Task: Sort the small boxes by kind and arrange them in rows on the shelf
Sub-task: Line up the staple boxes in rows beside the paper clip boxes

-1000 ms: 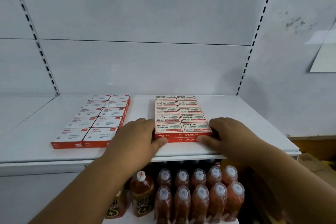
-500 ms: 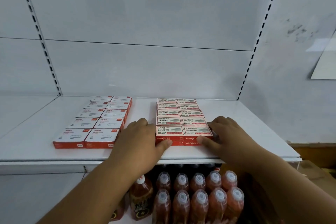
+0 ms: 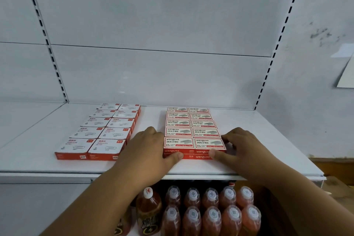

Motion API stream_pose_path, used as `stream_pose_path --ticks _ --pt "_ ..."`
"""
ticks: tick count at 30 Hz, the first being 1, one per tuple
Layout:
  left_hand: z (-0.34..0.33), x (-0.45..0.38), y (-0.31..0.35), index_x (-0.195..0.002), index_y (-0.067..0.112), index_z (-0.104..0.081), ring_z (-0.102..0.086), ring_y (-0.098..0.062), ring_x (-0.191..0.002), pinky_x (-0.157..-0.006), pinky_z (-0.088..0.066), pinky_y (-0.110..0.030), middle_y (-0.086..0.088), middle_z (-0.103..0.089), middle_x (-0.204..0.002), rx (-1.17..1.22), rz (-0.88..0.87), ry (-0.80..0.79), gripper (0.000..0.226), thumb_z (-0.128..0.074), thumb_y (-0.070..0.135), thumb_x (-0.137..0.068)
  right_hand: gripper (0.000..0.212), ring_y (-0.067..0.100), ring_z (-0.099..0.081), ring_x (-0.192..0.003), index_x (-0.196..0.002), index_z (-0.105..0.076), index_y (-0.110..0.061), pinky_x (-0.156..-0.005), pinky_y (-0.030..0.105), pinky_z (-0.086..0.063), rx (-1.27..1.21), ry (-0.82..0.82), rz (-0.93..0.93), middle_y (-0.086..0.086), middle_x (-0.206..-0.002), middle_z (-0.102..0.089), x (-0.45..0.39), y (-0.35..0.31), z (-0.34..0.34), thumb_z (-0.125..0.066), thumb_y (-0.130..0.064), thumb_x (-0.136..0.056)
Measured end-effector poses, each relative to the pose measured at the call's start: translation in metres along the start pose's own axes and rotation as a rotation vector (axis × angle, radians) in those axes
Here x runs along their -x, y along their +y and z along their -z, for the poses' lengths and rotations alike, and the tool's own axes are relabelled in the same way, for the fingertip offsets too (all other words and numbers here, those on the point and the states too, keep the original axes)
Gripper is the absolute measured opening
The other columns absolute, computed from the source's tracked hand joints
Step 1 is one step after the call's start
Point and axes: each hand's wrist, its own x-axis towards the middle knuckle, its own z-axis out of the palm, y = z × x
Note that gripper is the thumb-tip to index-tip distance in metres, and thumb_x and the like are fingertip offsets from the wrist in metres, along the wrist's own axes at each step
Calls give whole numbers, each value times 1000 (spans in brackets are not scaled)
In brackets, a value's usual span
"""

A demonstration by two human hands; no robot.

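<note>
Head view: over the last second little has moved — the two hands have stayed bracketing the front of the staple boxes [image 3: 194, 133], with only the camera tipping up a touch so the block now sits lower-centre in the frame. The left hand [image 3: 151, 151] keeps its fingers along the block's left side and its thumb pressed to the red front face; the right hand [image 3: 239, 146] mirrors it on the right side, thumb on the front. Both look like flat pressing contact, squaring the two-wide rows rather than lifting any box. I judge the sorting close to done — the paper-clip boxes [image 3: 101, 132] already lie in their own two-wide rows at centre left of the shelf [image 3: 47, 165], well apart from the hands. Bottles [image 3: 211, 212] stand below the shelf at the bottom of the frame
</note>
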Motion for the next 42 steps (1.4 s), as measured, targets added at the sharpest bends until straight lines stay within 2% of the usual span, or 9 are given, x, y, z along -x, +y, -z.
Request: stream_pose_path --ticks 12,14,17,20,22,24,27,36,42 --pt "13 0 9 -130 32 -50 -50 -10 -105 -83 -42 -25 7 -51 -115 40 69 -65 67 -31 77 -84 44 5 -55 -90 -88 -59 -45 -75 21 -44 -152 -74 -80 -16 -97 -56 5 -14 19 -38 -78 -69" --pt "13 -13 8 -131 23 -52 -53 -16 -113 -90 -44 -30 1 -53 -125 179 155 -73 71 -24 73 -89 45 10 -59 -85 -84 -64 -32 -75 23 -45 -330 -40 -182 -7 -95 -64 0 -16 23 -34 -67 -82" --pt "19 -41 17 -119 18 -56 -57 -16 -110 -96 -42 -36 6 -59 -123 562 294 -26 73 -15 72 -90 60 21 -58 -110 -123 -62 -21 -101 42 -43 -603 93 -371 -3 -117 -64 -29 -11 16 -35 -64 -92" --pt "29 -64 30 -80 11 -48 -52 -12 -75 -87 -37 -33 5 -54 -82 992 513 16 46 -29 45 -104 57 29 -53 -125 -133 -55 -15 -110 48 -36 -889 183 -459 5 -130 -60 -62 -17 14 -42 -57 -96" --pt "30 -71 29 -71 16 -45 -60 -18 -71 -93 -48 -40 -1 -59 -72 1208 579 -5 43 -39 44 -103 54 33 -53 -124 -134 -52 -10 -104 44 -42 -960 166 -463 15 -136 -55 -77 -25 13 -41 -49 -99" --pt "27 -77 29 -74 18 -49 -71 -31 -80 -94 -53 -49 -10 -72 -79 1257 625 -53 39 -42 45 -101 43 25 -63 -91 -114 -58 -14 -85 40 -51 -1020 112 -514 3 -116 -59 -82 -29 10 -37 -49 -101" --pt "17 -81 25 -83 20 -55 -73 -35 -85 -90 -54 -55 -12 -75 -91 1272 613 -87 32 -43 43 -101 41 21 -65 -75 -83 -54 -23 -90 45 -55 -1092 75 -600 -13 -92 -56 -88 -26 1 -36 -57 -98" --pt "6 -86 23 -104 22 -60 -73 -32 -88 -88 -56 -55 -11 -73 -102 1295 537 -148 28 -40 42 -102 50 23 -74 -69 -97 -62 -20 -55 27 -56 -1005 -8 -586 2 -87 -72 -91 -17 -5 -38 -64 -94" --pt "6 -91 21 -112 16 -62 -72 -36 -91 -90 -53 -59 -12 -74 -95 1369 577 -164 35 -45 46 -100 50 21 -73 -67 -103 -59 -15 -55 27 -54 -1039 -43 -581 -3 -67 -72 -96 -18 0 -39 -61 -96"
